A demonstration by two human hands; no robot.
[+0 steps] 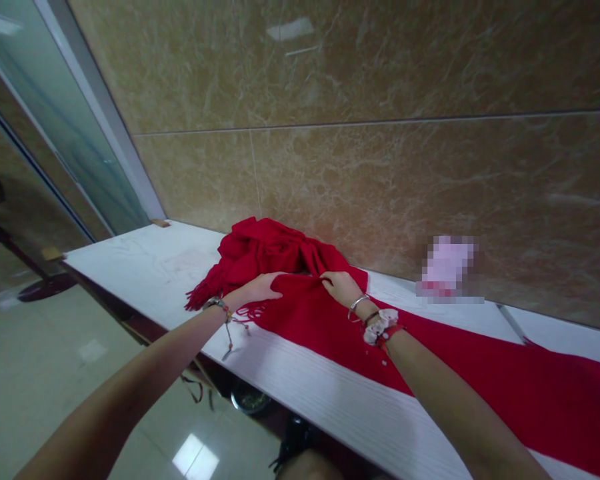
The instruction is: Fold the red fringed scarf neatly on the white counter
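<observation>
A long red scarf (330, 320) with a fringed end lies along a white table (145, 260). Its far part is bunched in a heap (270, 247) against the wall, and its near part is spread flat to the right. My left hand (260, 288) rests on the scarf's near edge by the fringe, fingers closed on the cloth. My right hand (340, 285) pinches the fabric at the foot of the heap. Both wrists wear bracelets, and a white scrunchie (380, 325) sits on the right one.
A brown marble wall (380, 153) runs right behind the table. A blurred pink patch (447, 267) lies by the wall on the right. A glass door (60, 127) stands at the left. Below is glossy tiled floor (40, 360), with a fan base (45, 287) and a small bowl (250, 400).
</observation>
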